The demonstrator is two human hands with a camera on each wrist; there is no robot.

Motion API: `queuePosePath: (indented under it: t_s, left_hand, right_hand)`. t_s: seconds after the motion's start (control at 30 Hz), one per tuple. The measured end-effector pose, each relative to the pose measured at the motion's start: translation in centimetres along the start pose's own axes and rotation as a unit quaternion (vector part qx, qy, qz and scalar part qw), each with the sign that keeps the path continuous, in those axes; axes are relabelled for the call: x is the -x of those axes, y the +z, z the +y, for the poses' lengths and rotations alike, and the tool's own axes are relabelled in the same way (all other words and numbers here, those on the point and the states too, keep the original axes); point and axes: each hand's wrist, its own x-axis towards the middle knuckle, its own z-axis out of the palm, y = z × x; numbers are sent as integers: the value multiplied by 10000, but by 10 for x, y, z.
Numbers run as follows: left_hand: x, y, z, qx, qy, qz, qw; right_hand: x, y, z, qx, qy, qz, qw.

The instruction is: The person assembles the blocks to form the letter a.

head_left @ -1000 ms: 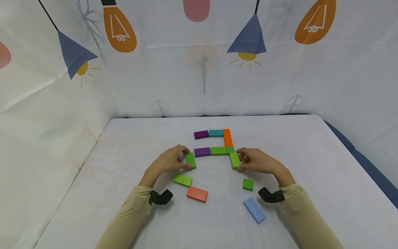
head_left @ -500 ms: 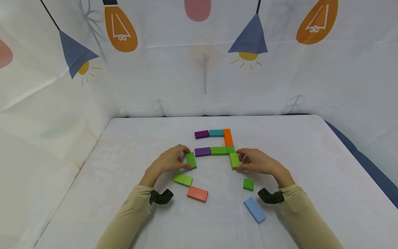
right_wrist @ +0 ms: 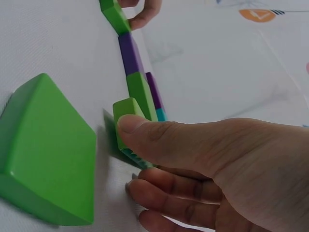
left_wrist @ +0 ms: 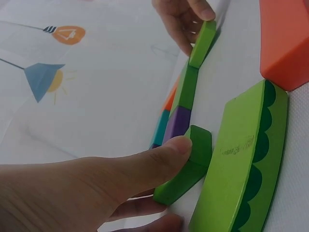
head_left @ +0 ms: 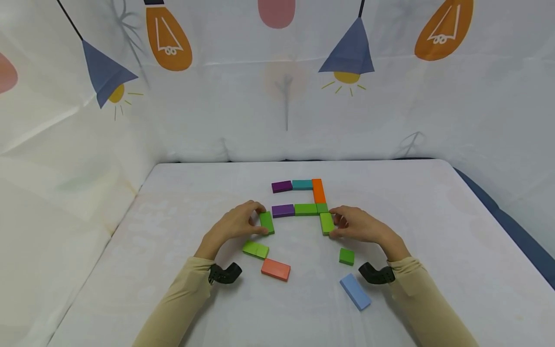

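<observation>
Green filled the pinch of the left hand (head_left: 236,221), the one toward the left edge of the table (head_left: 130,270). Its step, seemingly steadying a green block (head_left: 267,223), called for light, even pressure and no twist, lest the purple block (head_left: 283,210) just beside its far corner be nudged. Thumb met the near end, fingertips the far one — the block lay slantwise between them. On the table's near side sat a light green block (head_left: 256,249) and, at its corner, a coral block (head_left: 275,270). Toward the far edge, a dark purple block (head_left: 282,186) and a teal block (head_left: 302,184) led right to an orange block (head_left: 318,191); the purple block's own row ran through a long green block (head_left: 306,209) to a small green block (head_left: 322,207) at the orange one's near end. Further right, a lime block (head_left: 327,224) was clamped between thumb and fingertip of the right hand (head_left: 360,224), its far end at the small green block — whether it touched the table could not be told. Squeezing its ends equally would probably hold it straight. Nearer lay a green chunk (head_left: 346,257) and, further right, a blue block (head_left: 355,292).
</observation>
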Motion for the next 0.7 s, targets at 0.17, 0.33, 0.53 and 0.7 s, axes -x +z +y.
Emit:
queuePosePath:
  t_s: [0.17,0.33,0.53,0.7]
  left_hand:
    - [1,0,-1,28,36,10,10000]
    - [1,-1,-1,63,39,-8,10000]
    - [1,-1,-1,76,30,-29,10000]
    - [0,0,-2,73,19,-25,10000]
  right_hand:
    - [-1,0,0,113,7,32,9999]
    - [-1,1,0,75,13,10,10000]
    - [0,2,0,39,5,16,10000]
    - [-1,3,0,128,-86,83,9998]
